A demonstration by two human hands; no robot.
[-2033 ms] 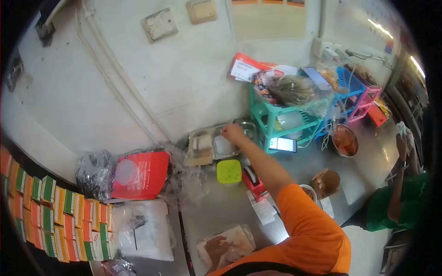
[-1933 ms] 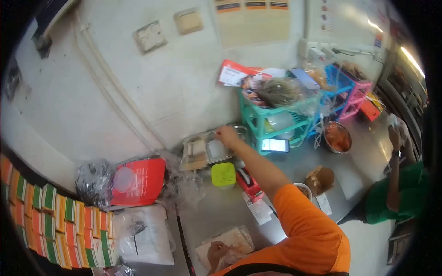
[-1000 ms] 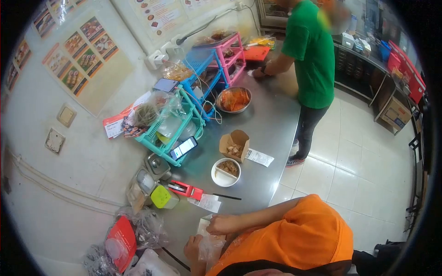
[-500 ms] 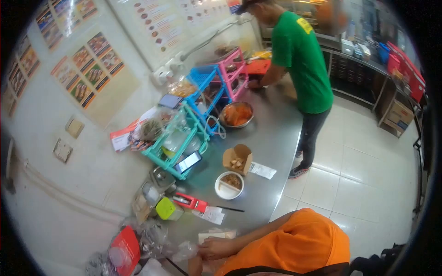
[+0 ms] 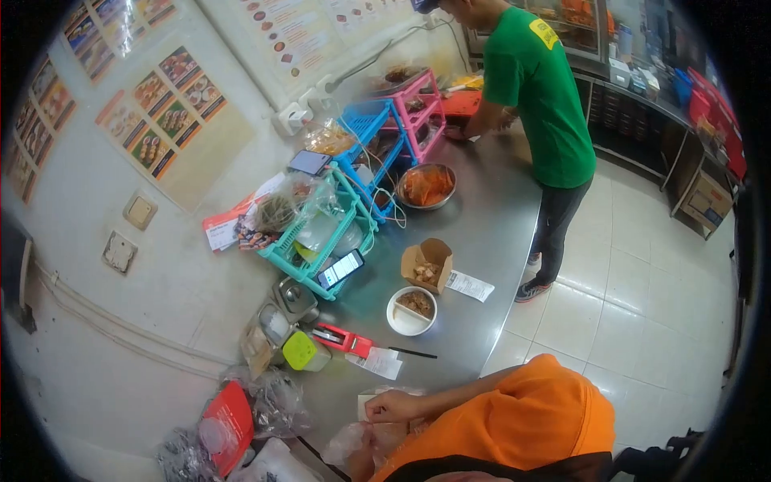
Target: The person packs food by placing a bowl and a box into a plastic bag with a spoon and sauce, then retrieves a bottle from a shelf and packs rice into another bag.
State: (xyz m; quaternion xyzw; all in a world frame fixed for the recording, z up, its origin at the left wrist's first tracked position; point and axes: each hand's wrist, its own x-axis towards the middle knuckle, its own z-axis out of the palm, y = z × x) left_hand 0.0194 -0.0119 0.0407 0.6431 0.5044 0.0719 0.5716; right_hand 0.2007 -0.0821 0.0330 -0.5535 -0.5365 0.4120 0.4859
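Observation:
My right hand (image 5: 389,406), at the end of an orange sleeve, lies over the near end of the steel counter with its fingers curled in at a clear plastic bag (image 5: 347,440). Just below it my left hand (image 5: 363,456) is closed against the same bag, partly hidden by the film. A pale, flat item (image 5: 365,402) lies beneath my right hand on more clear film. Farther up are a receipt (image 5: 377,363), a red tape dispenser (image 5: 344,341) and a black stick (image 5: 414,353).
A round white bowl (image 5: 411,328) with divided food stands by a brown food box (image 5: 427,277) and another receipt (image 5: 470,286). Teal and blue racks (image 5: 353,217) line the wall. A person in a green shirt (image 5: 538,88) works at the far end. Crumpled bags (image 5: 277,402) lie at left.
My view has shifted slightly, so the counter appears farther right. The clear bag now spreads lower, across my left hand. My right hand's fingers stay curled.

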